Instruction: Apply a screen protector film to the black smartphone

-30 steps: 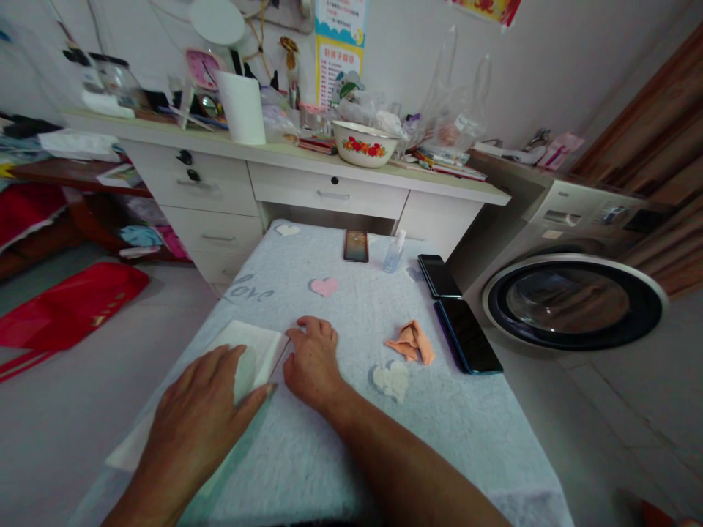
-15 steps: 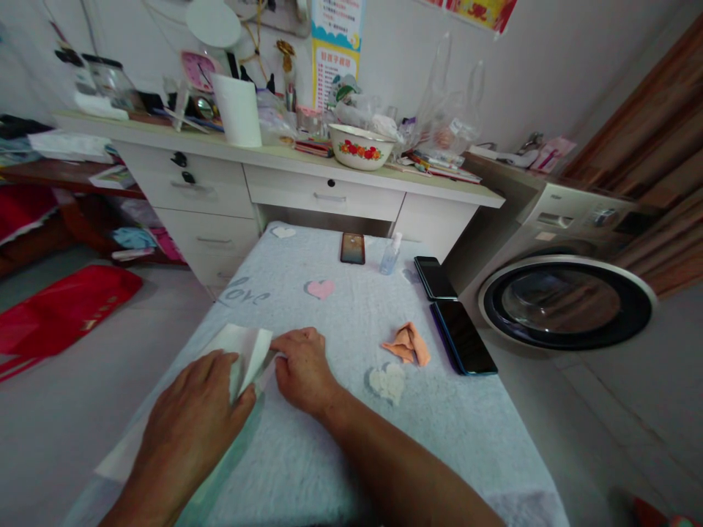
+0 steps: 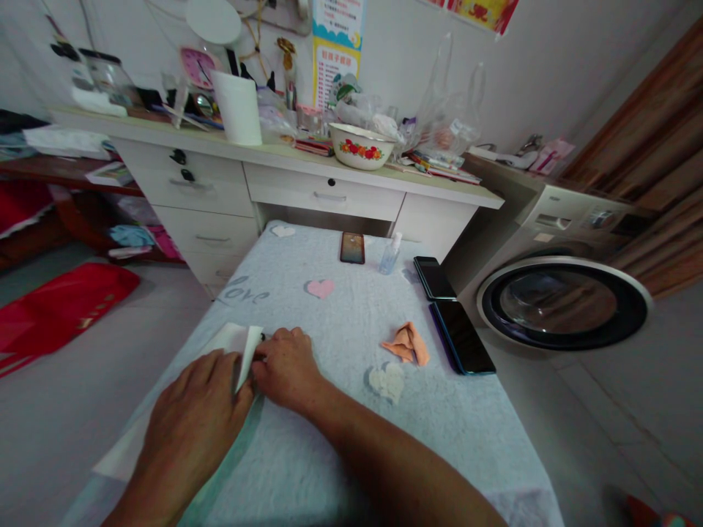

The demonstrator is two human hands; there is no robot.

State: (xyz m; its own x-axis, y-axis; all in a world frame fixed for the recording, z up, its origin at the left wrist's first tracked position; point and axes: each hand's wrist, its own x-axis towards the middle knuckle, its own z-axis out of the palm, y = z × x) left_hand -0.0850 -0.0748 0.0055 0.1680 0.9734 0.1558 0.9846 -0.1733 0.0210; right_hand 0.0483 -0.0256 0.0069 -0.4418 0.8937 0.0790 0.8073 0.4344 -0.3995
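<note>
A white sheet of paper (image 3: 229,337) lies at the left of the cloth-covered table (image 3: 329,329), with a narrow strip of it raised along its right side. My left hand (image 3: 195,410) rests over the paper, its thumb and fingers closed around the raised part. Against the right side of that strip is my right hand (image 3: 288,369), its fingers curled and pinching at the edge. A small dark thing, too small to make out, shows by the right fingertips. My left palm hides the middle of the sheet.
Right of my hands lies a crumpled orange cloth (image 3: 407,344). Two phones (image 3: 464,337) line the table's right edge. A phone (image 3: 352,248) and a clear spray bottle (image 3: 390,255) stand near the far edge. Beyond are a cluttered desk (image 3: 296,155) and a washing machine (image 3: 560,285).
My right hand has moved left, closer to my left hand. The raised strip of paper has narrowed and stands more upright.
</note>
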